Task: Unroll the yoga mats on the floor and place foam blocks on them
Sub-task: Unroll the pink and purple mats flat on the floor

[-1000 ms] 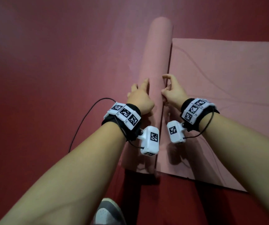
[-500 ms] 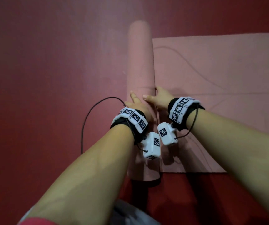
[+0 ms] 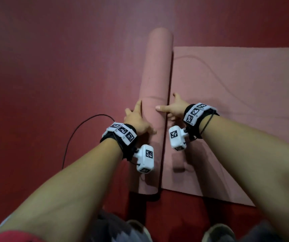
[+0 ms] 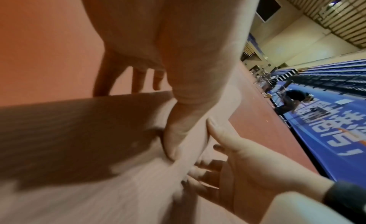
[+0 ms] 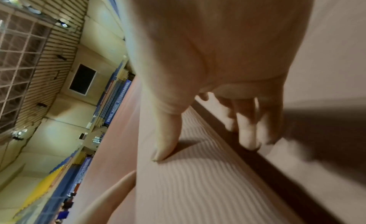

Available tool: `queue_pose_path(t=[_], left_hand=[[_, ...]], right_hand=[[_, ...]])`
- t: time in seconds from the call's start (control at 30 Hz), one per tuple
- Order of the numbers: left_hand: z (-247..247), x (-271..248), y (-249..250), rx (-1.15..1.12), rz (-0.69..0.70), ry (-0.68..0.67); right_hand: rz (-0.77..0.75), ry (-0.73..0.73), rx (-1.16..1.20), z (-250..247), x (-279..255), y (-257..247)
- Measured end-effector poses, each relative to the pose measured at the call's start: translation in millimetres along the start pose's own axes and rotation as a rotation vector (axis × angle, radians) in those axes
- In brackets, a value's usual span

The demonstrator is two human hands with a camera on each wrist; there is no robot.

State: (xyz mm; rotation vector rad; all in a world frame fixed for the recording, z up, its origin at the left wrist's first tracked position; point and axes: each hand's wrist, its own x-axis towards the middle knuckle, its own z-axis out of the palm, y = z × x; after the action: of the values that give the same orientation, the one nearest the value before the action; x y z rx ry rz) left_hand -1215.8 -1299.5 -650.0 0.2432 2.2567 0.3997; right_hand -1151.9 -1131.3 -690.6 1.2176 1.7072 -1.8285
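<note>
The dusty-pink ribbed yoga mat lies half unrolled on the dark red floor, its remaining roll along the left edge. Left hand spread over the roll's left side; right hand splayed, thumb on top, fingers in the seam. It looks soft, light and grippy: best pushed mid-roll with flat palms. No containers or foam blocks visible.

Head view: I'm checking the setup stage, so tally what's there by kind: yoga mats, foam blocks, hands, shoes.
Yoga mats: 1, the pink mat, partly unrolled, its roll to the left
Foam blocks: 0 in view
Hands: 2, left hand, right hand, both on the roll
Shoes: 2
Total: 5
</note>
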Motion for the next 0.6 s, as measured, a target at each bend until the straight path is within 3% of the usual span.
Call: queue_pose_path(t=[0.13,0.33,0.6], left_hand=[[-4,-9,-10,0.021,0.097,0.067],[11,-14,-10,0.039,0.010,0.055],[-1,3,-36,-0.002,0.072,0.034]], right_hand=[[-0.057,0.119,-0.057,22,-7,-5],[-0.019,0.090,-0.141,39,19,1],[0.122,0.089,-0.260,55,-1,-25]])
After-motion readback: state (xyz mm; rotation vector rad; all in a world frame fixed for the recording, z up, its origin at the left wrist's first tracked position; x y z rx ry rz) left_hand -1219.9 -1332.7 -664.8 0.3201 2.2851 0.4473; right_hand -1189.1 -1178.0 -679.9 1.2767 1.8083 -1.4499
